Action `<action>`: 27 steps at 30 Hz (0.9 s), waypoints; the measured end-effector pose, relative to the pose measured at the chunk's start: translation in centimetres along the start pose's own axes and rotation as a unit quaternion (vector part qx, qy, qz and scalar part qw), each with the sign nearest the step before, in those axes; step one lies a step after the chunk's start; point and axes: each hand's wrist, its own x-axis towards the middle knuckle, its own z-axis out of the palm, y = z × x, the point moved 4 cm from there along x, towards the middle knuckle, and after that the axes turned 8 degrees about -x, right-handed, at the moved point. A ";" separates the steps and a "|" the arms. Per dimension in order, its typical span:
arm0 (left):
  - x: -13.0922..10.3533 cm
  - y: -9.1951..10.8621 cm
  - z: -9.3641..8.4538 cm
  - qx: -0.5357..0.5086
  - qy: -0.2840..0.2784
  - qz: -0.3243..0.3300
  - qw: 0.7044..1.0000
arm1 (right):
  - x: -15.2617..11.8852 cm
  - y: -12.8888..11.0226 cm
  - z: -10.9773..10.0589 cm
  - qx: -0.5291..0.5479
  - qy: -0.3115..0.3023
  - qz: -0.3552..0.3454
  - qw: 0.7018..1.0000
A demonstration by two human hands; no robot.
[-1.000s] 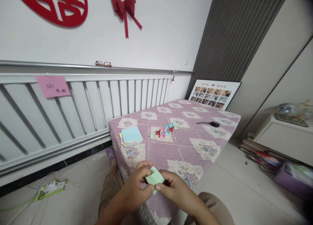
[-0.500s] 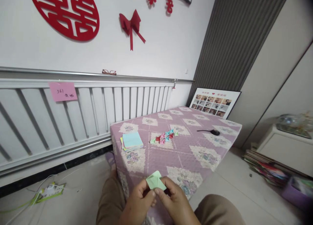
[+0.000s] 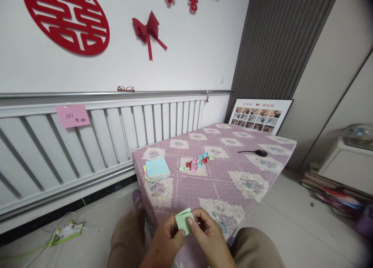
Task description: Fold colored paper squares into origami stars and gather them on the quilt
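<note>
A small folded piece of light green paper is held up over the near end of the bed, between my two hands. My left hand pinches its left and lower edge with thumb and fingers. On the other side my right hand grips it, the thumb pressed on its front face. Beyond them, several small folded paper pieces in green, red, pink and blue lie grouped on the patterned cover. To their left sits a stack of square paper sheets, light blue on top.
The bed has a purple floral cover, with a black object with a thin handle at right. Behind stands a white radiator bearing a pink note. Glasses rest above it. A power strip lies on the floor.
The green paper has gone from a wider, pointed shape to a narrower folded one. My right thumb has moved up onto its face. The view has shifted slightly.
</note>
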 end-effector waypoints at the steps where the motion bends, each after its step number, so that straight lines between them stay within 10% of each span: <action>1: 0.3 0.0 0.1 0.006 -0.006 -0.001 1.000 | 0.3 0.3 -0.1 0.005 0.002 0.005 1.000; 27: 15.4 -6.0 -1.8 -0.019 -0.011 -0.072 0.997 | 12.3 8.4 0.2 0.083 0.044 0.131 0.987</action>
